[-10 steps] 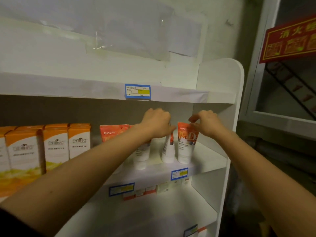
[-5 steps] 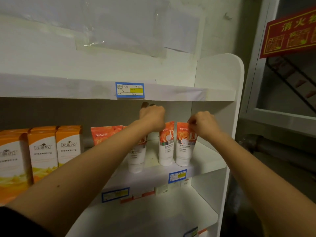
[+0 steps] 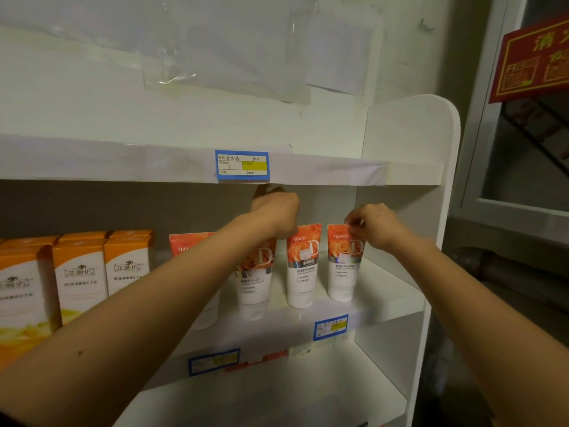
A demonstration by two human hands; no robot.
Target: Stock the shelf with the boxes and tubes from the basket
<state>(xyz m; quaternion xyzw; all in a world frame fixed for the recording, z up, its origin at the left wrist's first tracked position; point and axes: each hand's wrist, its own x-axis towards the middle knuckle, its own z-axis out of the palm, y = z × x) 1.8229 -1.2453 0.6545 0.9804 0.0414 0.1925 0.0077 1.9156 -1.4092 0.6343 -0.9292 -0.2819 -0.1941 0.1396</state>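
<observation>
White shelf (image 3: 388, 306) with four orange-and-white tubes standing cap-down in a row. Right hand (image 3: 374, 224) pinching the top edge of the rightmost tube (image 3: 343, 266), fingers closed on it. Left hand (image 3: 274, 212) curled over the top of the second tube (image 3: 255, 278), probably gripping it, though the knuckles hide the contact. Middle tube (image 3: 303, 266) untouched between them. Leftmost tube (image 3: 192, 243) mostly hidden behind the left forearm. Orange boxes (image 3: 80, 272) well to the left. Blue price label (image 3: 241, 165) on the shelf edge above.

We see bare shelf (image 3: 385, 291) right of the tubes (image 3: 303, 266); boxes (image 3: 80, 272) block the left, the upper board (image 3: 123, 161) hangs low overhead.
</observation>
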